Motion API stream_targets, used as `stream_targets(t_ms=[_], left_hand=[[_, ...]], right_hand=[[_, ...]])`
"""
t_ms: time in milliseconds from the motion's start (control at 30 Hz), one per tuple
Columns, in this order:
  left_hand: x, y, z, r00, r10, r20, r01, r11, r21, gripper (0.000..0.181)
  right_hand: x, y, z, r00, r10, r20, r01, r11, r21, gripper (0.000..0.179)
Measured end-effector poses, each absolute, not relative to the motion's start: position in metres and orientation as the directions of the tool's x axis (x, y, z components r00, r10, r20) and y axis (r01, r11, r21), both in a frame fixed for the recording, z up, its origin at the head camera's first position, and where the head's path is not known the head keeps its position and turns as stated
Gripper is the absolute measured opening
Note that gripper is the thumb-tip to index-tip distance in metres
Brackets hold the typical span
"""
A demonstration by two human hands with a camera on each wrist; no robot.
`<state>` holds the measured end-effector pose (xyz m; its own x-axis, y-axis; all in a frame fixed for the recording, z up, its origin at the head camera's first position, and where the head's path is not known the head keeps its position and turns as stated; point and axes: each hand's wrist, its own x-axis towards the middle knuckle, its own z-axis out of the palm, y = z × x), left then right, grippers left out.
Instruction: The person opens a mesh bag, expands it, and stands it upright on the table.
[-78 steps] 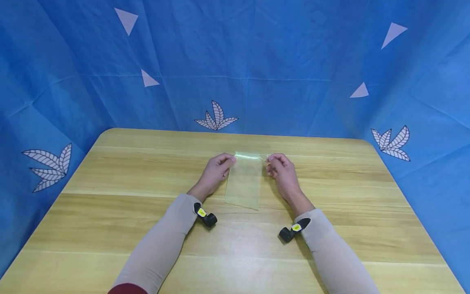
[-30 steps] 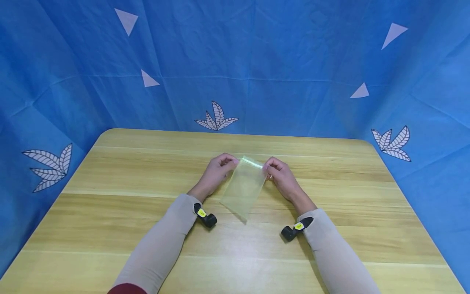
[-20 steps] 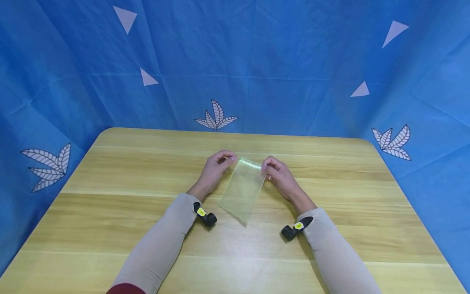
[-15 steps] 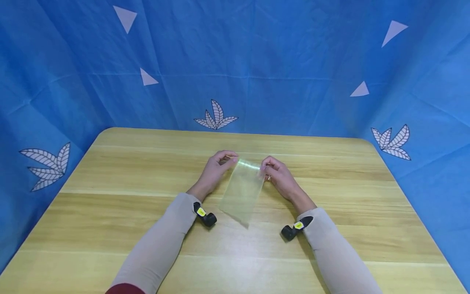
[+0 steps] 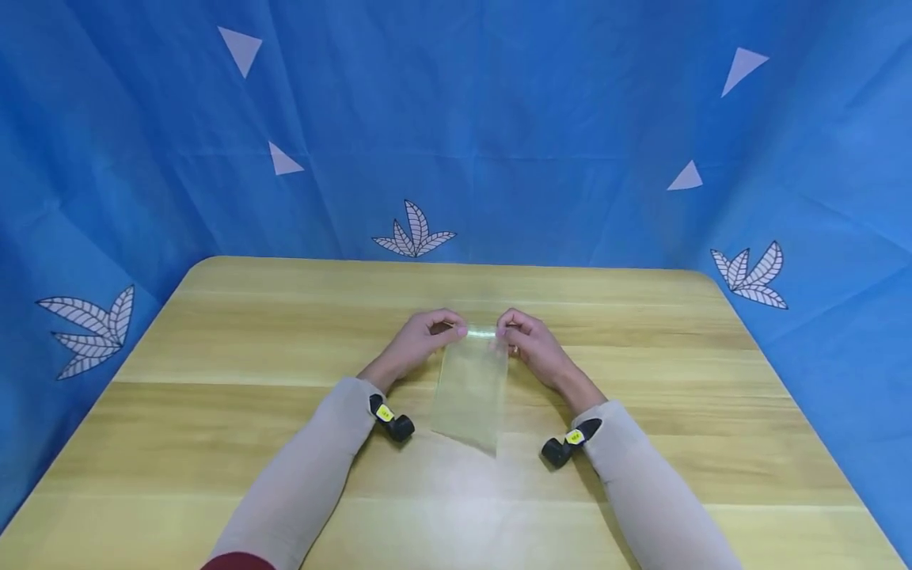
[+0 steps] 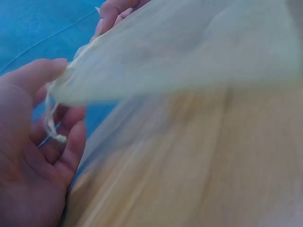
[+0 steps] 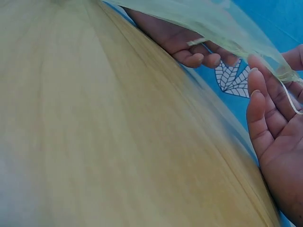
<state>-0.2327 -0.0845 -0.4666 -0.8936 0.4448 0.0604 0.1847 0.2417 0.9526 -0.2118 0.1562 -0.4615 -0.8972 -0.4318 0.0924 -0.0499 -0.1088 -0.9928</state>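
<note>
A sheer pale yellow-green drawstring pouch [image 5: 470,392] hangs between my hands, its shiny gathered mouth at the top and its slanted lower edge toward me. My left hand [image 5: 420,340] pinches the top left corner between thumb and fingers. At the top right corner, my right hand [image 5: 537,344] pinches the other side. In the left wrist view, a knotted cord [image 6: 51,118] dangles below the left thumb. The right wrist view shows another thin cord [image 7: 289,99] across the right fingers [image 7: 258,106]. The pouch is see-through, and nothing shows inside.
A wood-grain table [image 5: 285,443] lies under both forearms. Behind it and at the sides hangs a blue cloth [image 5: 470,103] printed with leaves and triangles. Each wrist carries a small black camera [image 5: 402,427].
The pouch was slanted and now hangs straighter. My hands have come closer together and slightly toward me, and its mouth looks narrower. Earlier, the right hand shifted its hold on the right corner.
</note>
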Motion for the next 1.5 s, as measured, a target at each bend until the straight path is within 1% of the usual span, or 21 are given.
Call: stream_targets(t_ms=[67, 267, 433, 667, 800, 1100, 1333, 1500], left_hand=[[-0.232, -0.087, -0.469, -0.882, 0.469, 0.051, 0.190, 0.254, 0.948, 0.026], [-0.229, -0.095, -0.470, -0.818, 0.572, 0.068, 0.255, 0.253, 0.933, 0.019], [-0.232, -0.097, -0.465, -0.768, 0.640, 0.031, 0.251, 0.255, 0.934, 0.021], [-0.235, -0.097, -0.465, -0.695, 0.718, 0.048, 0.272, 0.200, 0.941, 0.015], [-0.233, -0.095, -0.465, -0.668, 0.743, 0.032, 0.261, 0.195, 0.945, 0.014], [-0.231, -0.094, -0.461, -0.661, 0.750, 0.020, 0.272, 0.215, 0.938, 0.013], [-0.230, -0.096, -0.460, -0.711, 0.702, 0.020, 0.274, 0.252, 0.928, 0.017], [-0.231, -0.098, -0.461, -0.734, 0.678, 0.039, 0.258, 0.225, 0.940, 0.017]], right_hand=[[-0.211, 0.156, -0.462, -0.898, -0.432, 0.084, -0.049, -0.091, -0.995, 0.006], [-0.211, 0.155, -0.464, -0.890, -0.446, 0.098, -0.091, -0.036, -0.995, 0.009], [-0.213, 0.155, -0.464, -0.881, -0.462, 0.105, -0.082, -0.069, -0.994, 0.010], [-0.212, 0.156, -0.464, -0.875, -0.468, 0.124, -0.076, -0.119, -0.990, 0.008], [-0.210, 0.157, -0.465, -0.873, -0.470, 0.129, -0.081, -0.122, -0.989, 0.009], [-0.212, 0.158, -0.465, -0.868, -0.473, 0.149, -0.101, -0.126, -0.987, 0.008], [-0.211, 0.159, -0.466, -0.866, -0.482, 0.132, -0.089, -0.112, -0.990, 0.009], [-0.212, 0.161, -0.465, -0.863, -0.491, 0.123, -0.088, -0.094, -0.992, 0.011]])
